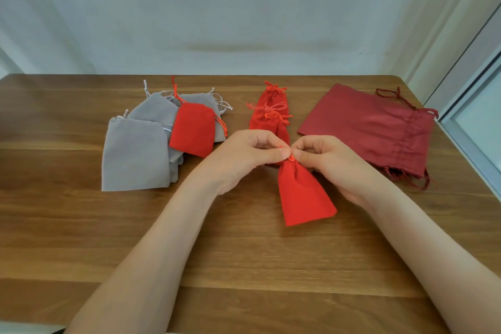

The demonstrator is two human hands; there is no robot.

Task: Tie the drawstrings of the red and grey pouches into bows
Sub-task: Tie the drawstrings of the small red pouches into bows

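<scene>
A small red pouch lies in the middle of the wooden table, its neck gathered tight and pointing away from me. My left hand and my right hand meet at that neck, thumbs and fingertips pinching its red drawstring. Most of the string is hidden under my fingers. To the left lies a heap of grey pouches with loose strings, and one flat red pouch on top of them. Behind my hands is a small pile of red pouches with bows at their necks.
Large dark red drawstring bags lie stacked flat at the right, close to the table's right edge. A pale curtain hangs behind the table. A window frame runs along the right side.
</scene>
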